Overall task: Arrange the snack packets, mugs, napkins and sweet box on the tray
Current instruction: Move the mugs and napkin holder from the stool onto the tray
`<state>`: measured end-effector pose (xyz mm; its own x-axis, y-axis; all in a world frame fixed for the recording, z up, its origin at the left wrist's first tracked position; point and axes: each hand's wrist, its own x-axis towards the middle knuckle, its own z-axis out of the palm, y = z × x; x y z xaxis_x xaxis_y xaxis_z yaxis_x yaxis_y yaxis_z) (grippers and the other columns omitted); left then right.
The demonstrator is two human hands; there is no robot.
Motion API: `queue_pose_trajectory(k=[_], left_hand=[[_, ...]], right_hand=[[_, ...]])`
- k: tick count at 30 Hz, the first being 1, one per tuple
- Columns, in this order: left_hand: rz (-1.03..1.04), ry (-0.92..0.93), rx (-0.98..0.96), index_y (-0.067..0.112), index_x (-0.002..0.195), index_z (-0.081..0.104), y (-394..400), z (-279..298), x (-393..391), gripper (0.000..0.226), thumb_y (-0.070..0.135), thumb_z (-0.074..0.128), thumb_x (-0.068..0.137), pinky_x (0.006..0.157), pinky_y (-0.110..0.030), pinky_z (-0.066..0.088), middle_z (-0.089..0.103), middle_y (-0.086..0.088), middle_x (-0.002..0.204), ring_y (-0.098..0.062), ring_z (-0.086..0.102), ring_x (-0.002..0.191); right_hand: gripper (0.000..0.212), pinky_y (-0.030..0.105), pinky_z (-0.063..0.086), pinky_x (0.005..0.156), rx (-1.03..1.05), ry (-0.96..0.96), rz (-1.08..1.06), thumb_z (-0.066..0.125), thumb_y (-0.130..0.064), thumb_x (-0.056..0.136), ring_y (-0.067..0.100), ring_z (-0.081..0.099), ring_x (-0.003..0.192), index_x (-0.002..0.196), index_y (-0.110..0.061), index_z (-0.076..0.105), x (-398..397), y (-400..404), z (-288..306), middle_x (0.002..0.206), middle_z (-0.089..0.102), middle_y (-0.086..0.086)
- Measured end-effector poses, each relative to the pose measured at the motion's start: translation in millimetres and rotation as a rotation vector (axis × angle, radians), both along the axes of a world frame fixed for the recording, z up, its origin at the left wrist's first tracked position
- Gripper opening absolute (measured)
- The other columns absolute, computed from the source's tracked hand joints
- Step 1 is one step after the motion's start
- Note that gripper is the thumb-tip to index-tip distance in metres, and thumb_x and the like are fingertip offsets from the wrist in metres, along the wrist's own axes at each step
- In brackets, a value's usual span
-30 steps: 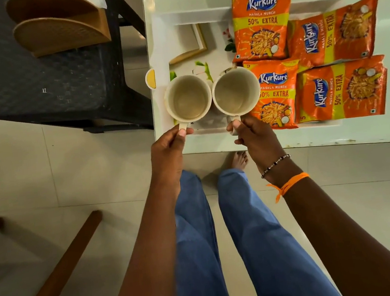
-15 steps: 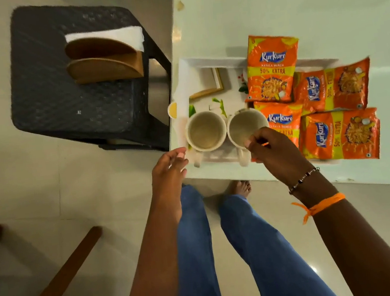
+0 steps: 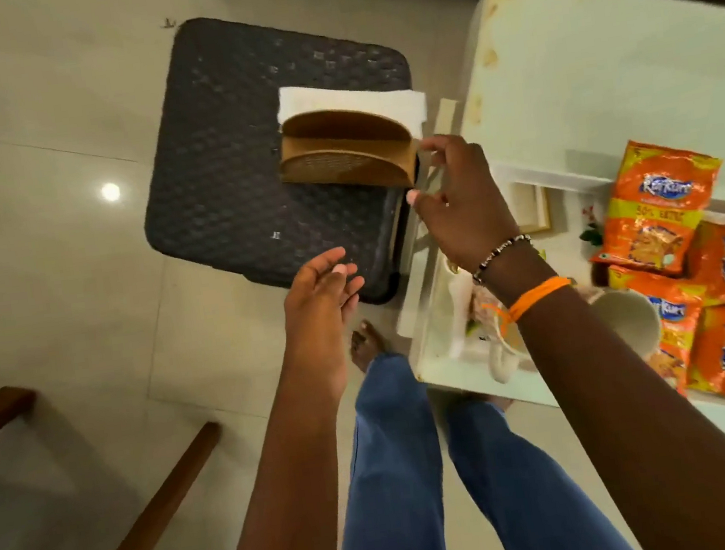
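Note:
A brown wooden napkin holder (image 3: 348, 153) with white napkins (image 3: 348, 100) behind it stands on a dark woven stool (image 3: 249, 183). My right hand (image 3: 456, 199) is spread open at the holder's right end, fingertips close to it, holding nothing. Lower down, my left hand (image 3: 322, 298) hangs open over the stool's near edge. The white tray (image 3: 433, 348) lies on the white table at the right. It carries several orange snack packets (image 3: 658, 206) and two cream mugs. One mug (image 3: 626, 320) shows beside my right forearm; the other is mostly hidden.
The white table (image 3: 608, 61) fills the upper right. A wooden chair frame (image 3: 123, 532) stands at the lower left on the tiled floor. My legs in blue jeans and a bare foot are below the table's edge.
Both hands let go of the mug handles and moved left and up toward the napkin holder on the stool. The view swung left, shifting the tray to the right edge.

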<state>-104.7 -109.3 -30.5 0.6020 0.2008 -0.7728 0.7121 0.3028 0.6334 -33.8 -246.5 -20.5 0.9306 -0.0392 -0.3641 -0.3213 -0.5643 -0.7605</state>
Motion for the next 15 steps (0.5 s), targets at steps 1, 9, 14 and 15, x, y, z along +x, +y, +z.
queue_pose_trajectory(k=[1, 9, 14, 15], left_hand=[[-0.002, -0.005, 0.008, 0.02, 0.109, 0.058, 7, -1, 7, 0.022, 0.011, 0.044, 0.094, 0.085, -0.021, 0.048, 0.063, 0.003, 0.098, -0.009, 0.062, 0.094], [-0.009, 0.021, -0.017, 0.015, 0.115, 0.052, 42, -16, 49, 0.022, 0.012, 0.041, 0.096, 0.095, -0.031, 0.045, 0.062, 0.0, 0.097, -0.012, 0.062, 0.091], [0.067, 0.084, -0.089, 0.01, 0.125, 0.046, 29, -21, 46, 0.03, 0.011, 0.043, 0.095, 0.092, -0.032, 0.046, 0.062, -0.003, 0.092, -0.015, 0.062, 0.087], [0.08, 0.093, -0.096, 0.009, 0.125, 0.045, 25, -22, 44, 0.031, 0.01, 0.043, 0.095, 0.091, -0.032, 0.047, 0.063, -0.004, 0.09, -0.015, 0.062, 0.086]], right_hand=[[0.05, 0.032, 0.046, 0.087, -0.027, -0.033, 0.006, 0.058, -0.006, 0.083, 0.017, 0.053, 0.089, 0.129, -0.014, 0.041, 8, 7, -1, 0.131, 0.041, 0.013], [0.051, 0.037, 0.05, 0.095, -0.176, -0.127, 0.127, 0.067, -0.007, 0.076, 0.026, 0.052, 0.113, 0.123, -0.013, 0.048, 46, 31, -23, 0.131, 0.044, 0.011], [0.047, 0.038, 0.042, 0.097, -0.188, -0.147, 0.266, 0.067, -0.012, 0.077, 0.029, 0.046, 0.113, 0.12, -0.012, 0.048, 36, 25, -26, 0.125, 0.047, 0.012], [0.046, 0.032, 0.037, 0.097, -0.203, -0.152, 0.285, 0.066, -0.013, 0.078, 0.029, 0.044, 0.113, 0.12, -0.013, 0.049, 30, 23, -25, 0.125, 0.048, 0.011]])
